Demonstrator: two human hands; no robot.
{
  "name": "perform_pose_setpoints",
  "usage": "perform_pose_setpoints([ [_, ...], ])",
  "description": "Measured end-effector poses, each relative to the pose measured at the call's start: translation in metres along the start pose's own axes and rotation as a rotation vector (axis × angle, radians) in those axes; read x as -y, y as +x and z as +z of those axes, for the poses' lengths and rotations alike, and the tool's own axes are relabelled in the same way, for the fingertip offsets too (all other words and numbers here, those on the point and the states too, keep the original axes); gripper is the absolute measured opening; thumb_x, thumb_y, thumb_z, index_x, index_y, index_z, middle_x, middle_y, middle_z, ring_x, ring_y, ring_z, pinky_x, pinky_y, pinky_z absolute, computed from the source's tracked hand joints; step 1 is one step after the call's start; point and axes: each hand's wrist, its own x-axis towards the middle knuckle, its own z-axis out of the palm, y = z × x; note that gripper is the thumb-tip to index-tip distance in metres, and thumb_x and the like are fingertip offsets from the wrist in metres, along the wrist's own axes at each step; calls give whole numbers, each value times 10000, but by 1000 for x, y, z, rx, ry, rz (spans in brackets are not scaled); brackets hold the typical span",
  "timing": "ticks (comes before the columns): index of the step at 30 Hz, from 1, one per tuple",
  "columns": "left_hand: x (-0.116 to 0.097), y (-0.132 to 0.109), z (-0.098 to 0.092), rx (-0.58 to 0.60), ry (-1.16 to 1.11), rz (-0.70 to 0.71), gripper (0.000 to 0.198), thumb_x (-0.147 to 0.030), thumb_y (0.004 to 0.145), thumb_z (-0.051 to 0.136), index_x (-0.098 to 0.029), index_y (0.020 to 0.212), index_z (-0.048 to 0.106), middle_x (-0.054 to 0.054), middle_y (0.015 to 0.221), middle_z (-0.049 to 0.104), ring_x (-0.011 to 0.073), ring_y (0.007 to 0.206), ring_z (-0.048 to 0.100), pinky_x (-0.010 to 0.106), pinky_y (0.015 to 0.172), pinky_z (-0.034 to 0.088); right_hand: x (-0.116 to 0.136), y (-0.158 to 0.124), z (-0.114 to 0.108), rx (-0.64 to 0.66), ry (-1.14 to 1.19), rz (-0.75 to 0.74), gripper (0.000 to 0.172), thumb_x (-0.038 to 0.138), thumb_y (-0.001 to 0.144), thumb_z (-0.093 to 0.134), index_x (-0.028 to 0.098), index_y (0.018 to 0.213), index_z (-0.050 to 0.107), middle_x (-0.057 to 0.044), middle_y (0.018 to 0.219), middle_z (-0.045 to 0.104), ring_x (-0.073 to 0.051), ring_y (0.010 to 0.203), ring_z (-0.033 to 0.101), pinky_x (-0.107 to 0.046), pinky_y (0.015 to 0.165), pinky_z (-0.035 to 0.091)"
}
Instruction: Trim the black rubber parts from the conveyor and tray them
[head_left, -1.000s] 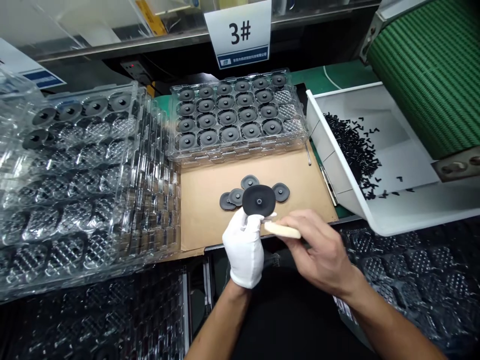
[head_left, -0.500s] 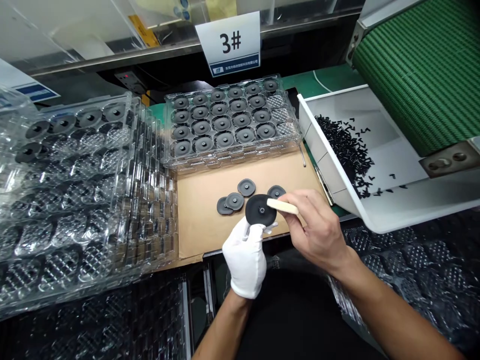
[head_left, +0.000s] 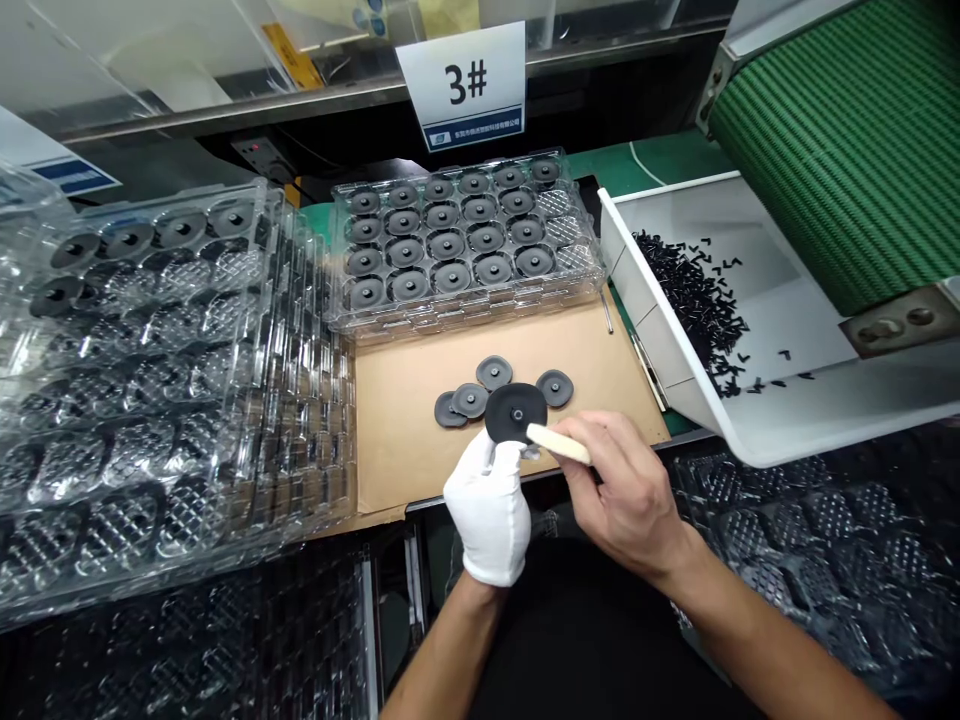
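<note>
The gloved left hand [head_left: 489, 512] pinches a black rubber disc [head_left: 516, 414] by its lower edge, tilted up clear of the cardboard sheet [head_left: 405, 470], its face open to the cream stick [head_left: 559, 444] pinched in the bare right hand [head_left: 622, 490]. The stick's tip now sits lower on the disc than earlier. Four loose discs [head_left: 495, 372] lie on the cardboard; a clear plastic tray [head_left: 465, 325] of discs stands beyond.

We're on a black rubber disc [head_left: 516, 414] and a cream stick [head_left: 559, 445].

The disc tilts, a small hole at its centre, the stick's tip touching its 4 o'clock edge; four matching discs [head_left: 494, 373] lie flat from 9 to 2 o'clock on a cardboard sheet [head_left: 405, 460].
</note>
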Motion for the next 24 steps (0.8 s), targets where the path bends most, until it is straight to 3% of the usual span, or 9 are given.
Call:
perform_pose_setpoints([
  [6,-6,-3,-3,86,-40,-27,191,-201,897,633,-167,986,798,1,806,743,153,744,666,233,710,546,-11,12,-5,-26,-73,42,204,132,996,588,198,1168,676,-113,1050,696,-249,998,662,-429,916,558],
  [9,-2,-4,-8,132,-9,-7,237,-206,910,600,-168,1053,785,16,902,782,146,730,678,236,702,560,-11,16,-5,17,-67,20,195,131,1000,581,176,1164,675,-114,1056,694,-245,996,636,-423,901,530],
  [11,1,-5,-11,182,32,25,254,-212,929,572,-174,1077,775,17,929,787,137,724,680,233,706,563,-11,20,-6,98,-53,-3,195,151,1005,590,187,1174,682,-101,1068,700,-242,997,610,-425,888,504],
  [14,2,-6,-11,239,62,50,200,-205,931,561,-175,914,758,-10,771,729,125,653,645,224,664,542,-11,27,-12,258,6,-33,223,188,1012,604,259,1200,701,-63,1084,702,-244,1033,578,-441,903,473],
  [16,1,-5,-9,230,35,21,186,-197,923,571,-179,833,733,-24,683,678,127,621,628,228,644,530,-13,31,-16,219,39,8,224,198,1012,612,281,1196,708,-56,1085,697,-245,1052,578,-447,913,468],
  [19,0,-3,-7,197,-27,-44,170,-210,922,588,-186,888,754,-24,696,693,135,622,635,239,651,531,-14,30,-20,92,65,106,192,214,1010,623,259,1176,707,-67,1082,697,-241,1049,599,-440,909,480],
  [24,4,-1,-6,117,-22,-1,177,-246,916,640,-186,994,787,2,858,766,146,734,660,241,726,549,-11,19,-12,141,27,87,165,228,1018,607,237,1141,718,-76,1063,714,-238,993,609,-439,868,463],
])
